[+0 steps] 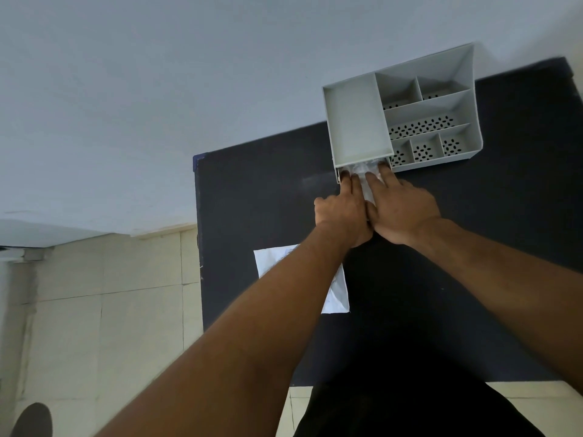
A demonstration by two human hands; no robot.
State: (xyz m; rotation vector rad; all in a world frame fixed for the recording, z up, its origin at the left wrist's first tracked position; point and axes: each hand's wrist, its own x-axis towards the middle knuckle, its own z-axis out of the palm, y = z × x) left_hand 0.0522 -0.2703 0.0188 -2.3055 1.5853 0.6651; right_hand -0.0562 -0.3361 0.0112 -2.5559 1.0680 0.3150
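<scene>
two hands pressing a clear plastic packet into the organiser's low slot

view from the head camera. the clear plastic packet [363, 172] lies at the near edge of the grey organiser [419, 111], half inside the low slot [339, 175] under its large left tray, on the dark surface [252, 216]. the left hand [344, 206] and right hand [400, 209] sit side by side, touching at the thumbs. the fingers of both are stretched forward and laid flat on the packet, pressing rather than pinching. whether any fingertip hooks the slot's rim cannot be told. a white sheet [268, 260] lies nearer the person, partly under the left forearm.

handling, as judged: the packet looks light, soft and crinkled, so it will likely buckle rather than slide if pushed from one point. its film is probably slippery under dry fingers. the better hold is broad, with flat fingers spread across its top and near end, feeding it in evenly. the organiser itself seems light and may shift backward under the push.
</scene>
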